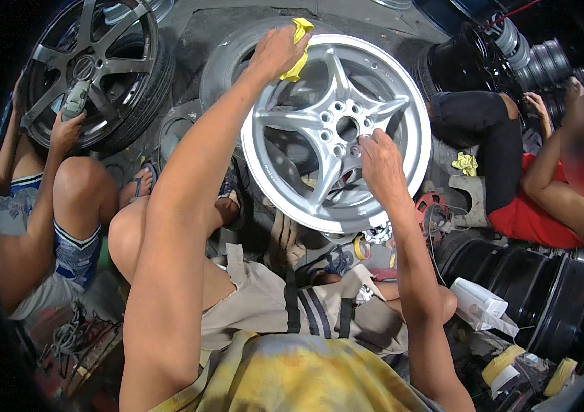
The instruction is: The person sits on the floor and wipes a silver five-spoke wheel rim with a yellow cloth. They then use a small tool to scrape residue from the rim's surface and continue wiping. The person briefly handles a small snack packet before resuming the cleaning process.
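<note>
A silver five-spoke alloy wheel (336, 48) lies tilted in front of me, leaning on a tire (218, 75). At its upper left edge, my left hand (277, 53) is closed on a crumpled yellow sheet (297, 65), thin like cloth or paper, pressed against the rim. My right hand (382, 165) rests by the hub, its curled fingers gripping the wheel at the spoke beside the bolt holes. Its fingertips are partly hidden, and I see no separate object in them.
At left, a person holds a grey-green tool (76, 99) against a dark wheel (127, 66). A person in red (535, 213) sits at right. Black rims (546, 292) lie below them, with a white container (478, 304) alongside. Another crumpled yellow piece (465, 163) and a red tool (432, 211) lie nearby.
</note>
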`<state>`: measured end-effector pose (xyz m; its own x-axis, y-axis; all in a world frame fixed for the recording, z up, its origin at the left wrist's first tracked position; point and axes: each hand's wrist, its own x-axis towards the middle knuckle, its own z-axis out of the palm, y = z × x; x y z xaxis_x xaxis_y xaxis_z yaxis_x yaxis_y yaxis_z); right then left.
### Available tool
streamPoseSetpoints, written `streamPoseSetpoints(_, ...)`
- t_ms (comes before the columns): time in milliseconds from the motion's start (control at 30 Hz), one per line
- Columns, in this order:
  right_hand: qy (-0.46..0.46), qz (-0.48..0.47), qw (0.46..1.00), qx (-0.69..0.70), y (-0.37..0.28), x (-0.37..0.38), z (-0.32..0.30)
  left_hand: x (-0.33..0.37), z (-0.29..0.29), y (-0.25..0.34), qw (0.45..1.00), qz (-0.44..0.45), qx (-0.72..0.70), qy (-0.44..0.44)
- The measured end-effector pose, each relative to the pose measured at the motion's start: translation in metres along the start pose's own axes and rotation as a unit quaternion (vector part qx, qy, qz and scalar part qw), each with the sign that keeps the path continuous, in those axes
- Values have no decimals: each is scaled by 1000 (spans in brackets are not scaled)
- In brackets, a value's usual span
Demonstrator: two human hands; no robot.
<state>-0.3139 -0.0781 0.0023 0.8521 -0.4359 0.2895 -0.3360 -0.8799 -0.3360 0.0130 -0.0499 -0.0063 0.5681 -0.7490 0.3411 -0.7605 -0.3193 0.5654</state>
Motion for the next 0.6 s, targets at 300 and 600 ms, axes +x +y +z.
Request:
streamPoseSetpoints(300,78,101,990,52,8,1,-23,-2,1,2,1000,-9,-4,6)
streamPoseSetpoints(600,-138,-136,966,-171,40,15,-46,-2,-3,6,1000,-11,-15,-4)
